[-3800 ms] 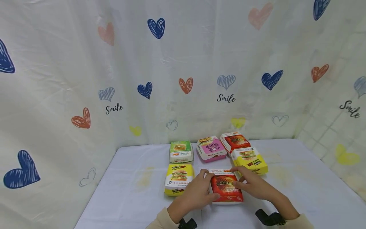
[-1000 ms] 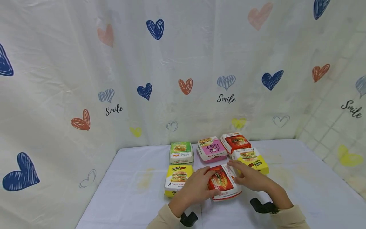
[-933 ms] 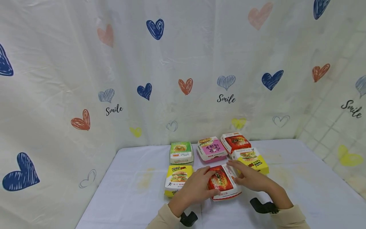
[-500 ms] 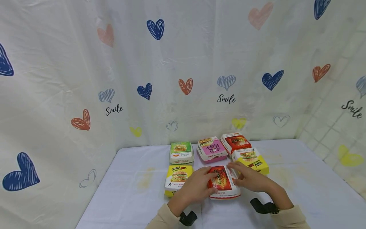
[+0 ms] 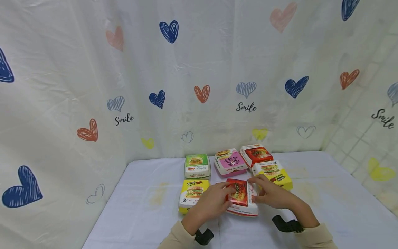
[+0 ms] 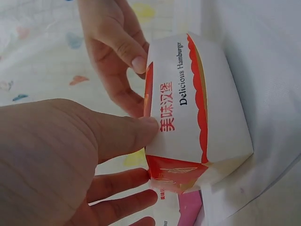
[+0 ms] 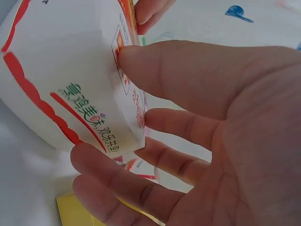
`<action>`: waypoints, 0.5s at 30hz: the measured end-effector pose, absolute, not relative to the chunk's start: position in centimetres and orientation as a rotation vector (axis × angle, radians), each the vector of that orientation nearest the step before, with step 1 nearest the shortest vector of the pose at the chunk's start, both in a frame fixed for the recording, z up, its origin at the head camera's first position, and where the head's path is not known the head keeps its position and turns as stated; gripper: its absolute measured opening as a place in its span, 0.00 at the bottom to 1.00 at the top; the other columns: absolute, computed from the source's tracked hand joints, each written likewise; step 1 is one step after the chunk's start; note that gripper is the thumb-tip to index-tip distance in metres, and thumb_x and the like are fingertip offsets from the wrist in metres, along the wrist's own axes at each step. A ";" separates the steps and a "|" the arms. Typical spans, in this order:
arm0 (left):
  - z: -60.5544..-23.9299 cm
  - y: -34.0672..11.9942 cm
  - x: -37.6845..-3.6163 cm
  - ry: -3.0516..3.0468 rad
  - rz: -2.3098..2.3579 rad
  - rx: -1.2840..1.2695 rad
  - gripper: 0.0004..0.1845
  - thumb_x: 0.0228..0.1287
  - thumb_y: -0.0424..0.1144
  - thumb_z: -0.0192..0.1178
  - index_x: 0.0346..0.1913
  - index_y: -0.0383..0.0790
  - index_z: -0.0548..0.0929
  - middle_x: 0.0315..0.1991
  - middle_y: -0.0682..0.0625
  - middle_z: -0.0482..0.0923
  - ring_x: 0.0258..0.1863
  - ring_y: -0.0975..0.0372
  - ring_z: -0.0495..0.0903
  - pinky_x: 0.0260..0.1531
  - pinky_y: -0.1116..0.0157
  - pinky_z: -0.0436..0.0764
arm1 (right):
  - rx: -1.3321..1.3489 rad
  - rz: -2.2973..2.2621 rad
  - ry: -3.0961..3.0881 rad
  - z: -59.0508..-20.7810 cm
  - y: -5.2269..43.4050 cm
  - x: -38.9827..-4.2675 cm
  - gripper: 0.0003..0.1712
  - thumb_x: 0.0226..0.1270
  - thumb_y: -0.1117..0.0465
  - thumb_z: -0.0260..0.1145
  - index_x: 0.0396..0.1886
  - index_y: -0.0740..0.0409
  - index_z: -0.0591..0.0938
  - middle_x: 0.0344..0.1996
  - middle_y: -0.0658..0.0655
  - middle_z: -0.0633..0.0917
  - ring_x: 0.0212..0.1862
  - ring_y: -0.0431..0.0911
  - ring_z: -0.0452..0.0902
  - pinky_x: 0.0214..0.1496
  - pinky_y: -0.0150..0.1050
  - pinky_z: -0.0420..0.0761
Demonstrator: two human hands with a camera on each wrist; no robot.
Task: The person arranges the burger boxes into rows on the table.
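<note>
A red and white hamburger box (image 5: pixel 240 207) sits near the front of the table, between both hands. My left hand (image 5: pixel 211 200) holds its left side; in the left wrist view the thumb (image 6: pixel 136 134) presses the front top edge and the fingers reach round the corner. From the right, my right hand (image 5: pixel 270 193) holds the same box. In the right wrist view its thumb (image 7: pixel 160 70) lies on the lid's edge while the fingers spread along the side wall (image 7: pixel 70 75). A yellow burger box (image 5: pixel 194 193) stands close by the left hand.
A green box (image 5: pixel 197 166), a pink box (image 5: pixel 231 162), another red box (image 5: pixel 256 154) and a second yellow box (image 5: pixel 275 174) stand farther back. White cloth covers the table (image 5: pixel 149 207); a heart-printed curtain (image 5: pixel 217 69) hangs behind.
Since 3.8 seconds ago the held box has been turned, so its lid picture faces another way. Over the last second it rotates slightly clockwise and shifts a little left. The other boxes stay put.
</note>
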State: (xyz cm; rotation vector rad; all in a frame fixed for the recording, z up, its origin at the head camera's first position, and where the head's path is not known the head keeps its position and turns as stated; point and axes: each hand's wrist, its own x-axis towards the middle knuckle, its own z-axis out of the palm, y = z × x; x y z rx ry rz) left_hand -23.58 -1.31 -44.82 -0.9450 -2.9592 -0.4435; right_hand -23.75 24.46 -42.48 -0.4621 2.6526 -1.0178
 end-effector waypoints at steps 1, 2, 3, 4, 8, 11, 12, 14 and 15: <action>-44.8 -1.3 -23.6 -2.953 -0.446 -0.940 0.24 0.69 0.50 0.66 0.67 0.62 0.79 0.71 0.59 0.73 0.72 0.62 0.72 0.68 0.57 0.76 | -0.460 -1.017 2.654 -42.5 24.5 -23.8 0.40 0.62 0.54 0.76 0.72 0.55 0.71 0.59 0.63 0.70 0.39 0.47 0.73 0.35 0.34 0.80; -44.9 -1.3 -23.6 -2.949 -0.450 -0.933 0.23 0.70 0.50 0.66 0.67 0.62 0.79 0.71 0.59 0.74 0.71 0.62 0.72 0.67 0.57 0.76 | -0.458 -1.020 2.654 -42.5 24.5 -23.8 0.39 0.63 0.54 0.76 0.71 0.55 0.72 0.59 0.63 0.70 0.39 0.47 0.73 0.35 0.34 0.80; -44.9 -1.3 -23.6 -2.943 -0.452 -0.926 0.23 0.70 0.49 0.66 0.66 0.62 0.80 0.70 0.58 0.75 0.70 0.62 0.73 0.66 0.58 0.77 | -0.454 -1.021 2.654 -42.5 24.5 -23.7 0.39 0.63 0.54 0.76 0.71 0.55 0.72 0.58 0.63 0.70 0.39 0.47 0.73 0.35 0.34 0.80; -44.9 -1.3 -23.6 -2.938 -0.451 -0.920 0.23 0.70 0.48 0.66 0.66 0.62 0.80 0.69 0.59 0.75 0.69 0.62 0.74 0.65 0.58 0.77 | -0.464 -1.021 2.653 -42.5 24.5 -23.7 0.38 0.63 0.55 0.75 0.71 0.55 0.72 0.57 0.63 0.70 0.38 0.47 0.73 0.34 0.34 0.80; -44.9 -1.3 -23.6 -2.923 -0.461 -0.894 0.22 0.70 0.45 0.67 0.65 0.61 0.82 0.66 0.58 0.78 0.64 0.63 0.78 0.61 0.61 0.80 | -0.463 -1.022 2.655 -42.4 24.6 -23.7 0.37 0.65 0.55 0.74 0.71 0.57 0.72 0.54 0.62 0.71 0.38 0.47 0.72 0.34 0.33 0.78; -44.9 -1.2 -23.6 -2.922 -0.467 -0.868 0.21 0.69 0.42 0.67 0.64 0.60 0.82 0.63 0.58 0.79 0.59 0.64 0.78 0.58 0.64 0.81 | -0.469 -1.014 2.658 -42.4 24.6 -23.7 0.36 0.66 0.55 0.73 0.70 0.59 0.72 0.53 0.62 0.72 0.38 0.47 0.72 0.35 0.33 0.78; -44.9 -1.2 -23.6 -2.922 -0.465 -0.859 0.21 0.69 0.42 0.67 0.64 0.60 0.83 0.62 0.57 0.79 0.57 0.65 0.78 0.56 0.65 0.81 | -0.466 -1.011 2.661 -42.4 24.6 -23.8 0.35 0.66 0.55 0.73 0.70 0.59 0.72 0.53 0.62 0.72 0.39 0.47 0.72 0.35 0.33 0.77; -44.9 -1.1 -23.7 -2.921 -0.455 -0.842 0.21 0.69 0.41 0.67 0.63 0.60 0.83 0.59 0.57 0.80 0.53 0.65 0.77 0.52 0.68 0.81 | -0.459 -0.999 2.671 -42.4 24.6 -23.8 0.34 0.66 0.55 0.73 0.69 0.58 0.73 0.52 0.61 0.73 0.40 0.47 0.72 0.36 0.34 0.78; -44.9 -1.1 -23.7 -2.921 -0.447 -0.833 0.21 0.69 0.40 0.67 0.63 0.60 0.83 0.58 0.57 0.80 0.51 0.65 0.76 0.50 0.69 0.81 | -0.462 -0.990 2.679 -42.4 24.6 -23.8 0.33 0.66 0.55 0.73 0.68 0.58 0.73 0.51 0.61 0.73 0.40 0.47 0.72 0.36 0.34 0.78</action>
